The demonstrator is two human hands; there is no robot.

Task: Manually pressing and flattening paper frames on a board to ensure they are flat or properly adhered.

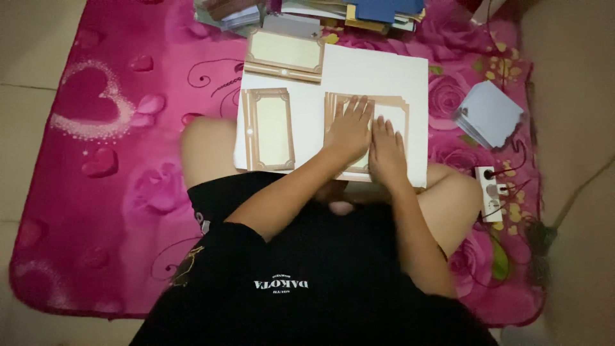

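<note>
Both hands, left hand and right hand, lie flat and open on the brown-framed card mid-frame; I'd guess uneven pressing could skew it on the white board.

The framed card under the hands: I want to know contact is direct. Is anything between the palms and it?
Nothing visible. The left hand and right hand lie flat on the framed card, side by side, on the white board.

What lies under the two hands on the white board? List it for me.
Both the left hand and right hand press flat on a tan-bordered card lying on the white board. The card's middle is covered, so any sheets beneath it cannot be seen.
</note>
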